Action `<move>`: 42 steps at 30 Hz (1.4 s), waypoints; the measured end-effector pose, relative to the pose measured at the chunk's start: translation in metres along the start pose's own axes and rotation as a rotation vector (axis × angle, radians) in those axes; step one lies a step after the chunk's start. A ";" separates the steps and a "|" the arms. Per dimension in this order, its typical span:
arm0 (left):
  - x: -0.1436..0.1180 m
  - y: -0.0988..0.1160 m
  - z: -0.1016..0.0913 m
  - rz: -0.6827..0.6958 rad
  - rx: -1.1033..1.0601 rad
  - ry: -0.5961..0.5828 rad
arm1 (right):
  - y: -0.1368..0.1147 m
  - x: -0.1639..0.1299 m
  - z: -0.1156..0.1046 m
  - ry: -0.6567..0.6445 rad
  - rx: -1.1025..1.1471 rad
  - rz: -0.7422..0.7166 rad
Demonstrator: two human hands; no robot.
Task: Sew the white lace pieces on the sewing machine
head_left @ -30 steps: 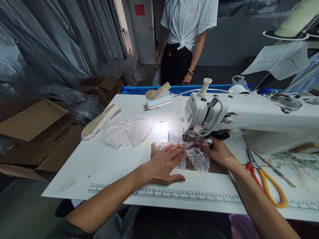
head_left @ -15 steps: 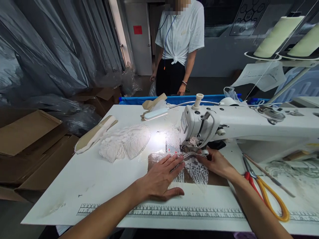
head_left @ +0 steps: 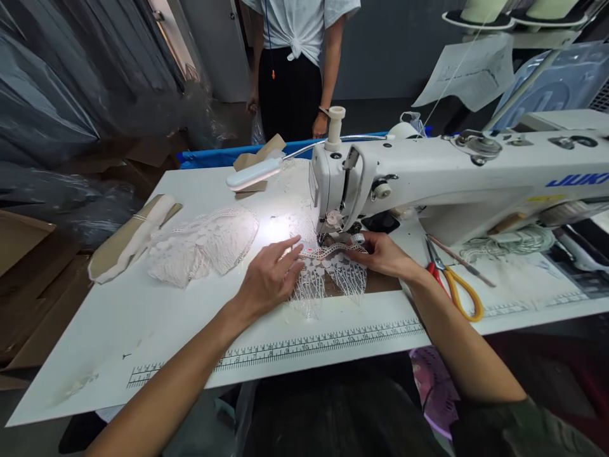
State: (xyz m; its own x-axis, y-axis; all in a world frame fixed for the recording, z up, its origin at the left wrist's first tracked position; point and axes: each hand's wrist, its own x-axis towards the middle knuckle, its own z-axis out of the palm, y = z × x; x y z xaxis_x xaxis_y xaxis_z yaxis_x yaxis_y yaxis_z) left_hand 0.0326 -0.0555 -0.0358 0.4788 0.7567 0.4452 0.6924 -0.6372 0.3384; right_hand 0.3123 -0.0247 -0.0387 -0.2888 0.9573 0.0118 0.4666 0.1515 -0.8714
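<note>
White lace trim [head_left: 349,277] with a scalloped band and fringed points lies at the sewing machine's needle area [head_left: 328,236], over a brown patch on the table. My left hand [head_left: 270,274] is at its left end, fingers stretched and slightly bent, the tips touching or just over the lace edge. At the right end, my right hand [head_left: 383,255] pinches the lace band between thumb and fingers, close beside the presser foot. A small white ring-like piece [head_left: 356,238] sits at its fingertips. Farther left on the table rests a gathered lace piece [head_left: 204,244].
Orange-and-red-handled scissors [head_left: 459,289] and a thin brown stick [head_left: 469,263] lie right of my right hand. A lit lamp [head_left: 254,173] shines onto the table from behind. A rolled fabric bundle [head_left: 136,235] lies far left. A person [head_left: 295,76] stands beyond the table.
My view has tilted down and turned right. My left hand has drawn back left from lying flat across the lace, uncovering more fringe. The right hand keeps its pinch near the presser foot.
</note>
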 end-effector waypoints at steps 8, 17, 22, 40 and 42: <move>0.004 0.023 -0.013 -0.464 -0.560 -0.125 | -0.032 -0.003 0.039 -0.180 0.567 0.180; 0.003 0.021 -0.016 -0.599 -0.359 -0.246 | -0.032 -0.003 0.034 -0.070 -0.292 -0.146; 0.001 0.017 -0.016 -0.659 -0.440 -0.262 | -0.016 -0.003 0.036 -0.059 -0.576 -0.514; 0.008 0.001 -0.022 -0.783 -0.509 -0.267 | 0.002 -0.005 0.042 -0.038 -0.455 -0.558; 0.007 -0.002 -0.024 -0.764 -0.476 -0.268 | -0.001 -0.006 0.043 -0.054 -0.491 -0.565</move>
State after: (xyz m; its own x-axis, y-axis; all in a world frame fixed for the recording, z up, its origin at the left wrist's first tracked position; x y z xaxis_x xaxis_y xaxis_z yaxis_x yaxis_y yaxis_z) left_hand 0.0218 -0.0528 -0.0135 0.1355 0.9653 -0.2232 0.6049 0.0978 0.7903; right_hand 0.2778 -0.0413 -0.0593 -0.6298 0.6897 0.3573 0.5505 0.7208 -0.4211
